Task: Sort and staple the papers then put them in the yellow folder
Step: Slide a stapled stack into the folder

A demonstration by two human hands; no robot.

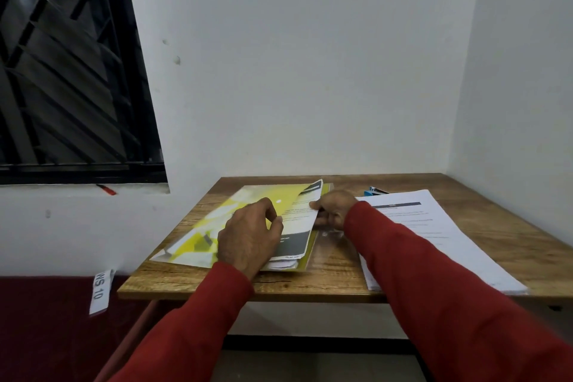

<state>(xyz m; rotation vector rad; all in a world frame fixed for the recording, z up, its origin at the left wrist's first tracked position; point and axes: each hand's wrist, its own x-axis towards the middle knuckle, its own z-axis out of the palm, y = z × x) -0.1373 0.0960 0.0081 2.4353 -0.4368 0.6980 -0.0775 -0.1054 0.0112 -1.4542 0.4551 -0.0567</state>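
Observation:
The yellow folder (217,220) lies on the left half of the wooden table (325,276). A set of printed papers (299,226) sits partly under its translucent front cover, with the right edge sticking out. My left hand (248,236) pinches the edge of the folder's front cover and holds it lifted a little. My right hand (333,209) grips the right edge of the printed papers. A stack of papers (434,236) lies on the right of the table. A blue stapler (373,191) peeks out behind that stack.
White walls close off the table at the back and right. A dark barred window (71,71) is on the left wall. A paper tag (100,291) hangs beside the table's left corner, above dark red floor.

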